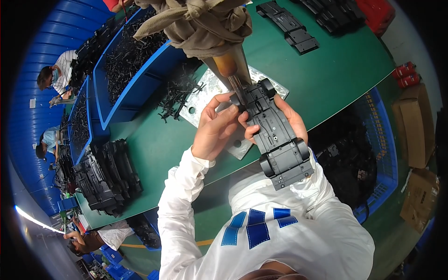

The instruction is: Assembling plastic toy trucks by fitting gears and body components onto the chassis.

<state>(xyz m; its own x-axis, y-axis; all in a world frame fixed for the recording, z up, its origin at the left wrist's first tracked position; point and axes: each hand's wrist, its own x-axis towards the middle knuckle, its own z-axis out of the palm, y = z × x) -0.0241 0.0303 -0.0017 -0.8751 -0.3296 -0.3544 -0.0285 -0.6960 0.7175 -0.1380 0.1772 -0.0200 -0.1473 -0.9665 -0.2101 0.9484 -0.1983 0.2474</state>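
A black toy car chassis (271, 122) with wheels at its corners is held tilted over the table's front edge. My right hand (295, 120) is closed round it from the right, its fingertips showing on the left side. At the chassis's upper left wheel (237, 101), my left hand (213, 127) pinches with thumb and forefinger. Just above that corner come down the metal tips of a bench tool (227, 66), its upper part wrapped in brown cloth (205, 28). Beneath the chassis lies a pale metal plate (196, 105) with holes.
Loose black parts (175, 100) lie left of the plate, beside a blue bin (144, 74) of similar parts. Stacked chassis (107, 175) stand at the green table's (336, 77) left end; another chassis (289, 27) lies far right. A blue crate (389, 154) sits right. Other people work at far left.
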